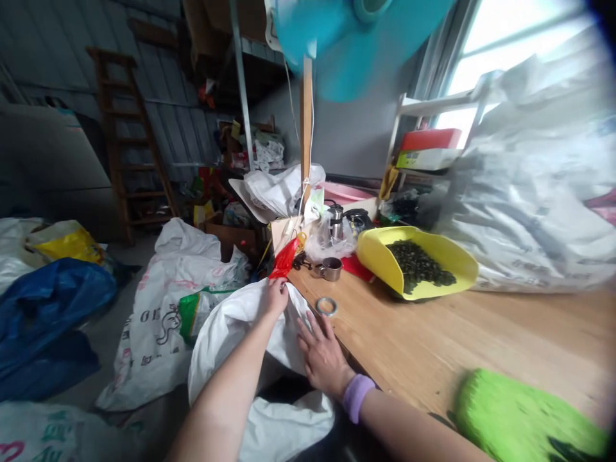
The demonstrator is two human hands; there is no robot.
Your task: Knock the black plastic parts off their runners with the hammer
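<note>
A white woven sack (224, 327) stands with its mouth open against the table's edge, dark inside. At its far rim, my left hand (276, 296) is closed on the sack's cloth, just below a red plastic bag (285, 258). My right hand (323, 354), with a purple band at the wrist, lies with fingers stretched out against the sack's near-table side. Close to those fingertips, a roll of tape (326, 306) rests on the wooden table (385, 346). A metal cup (331, 269) stands a little behind the tape.
On the table are a yellow scoop (375, 256) of dark flakes, a green cushion-like thing (520, 414) and a large white bag (534, 192). A blue fan (346, 51) hangs above. More white sacks (158, 321) and a blue bag (52, 308) lie on the left.
</note>
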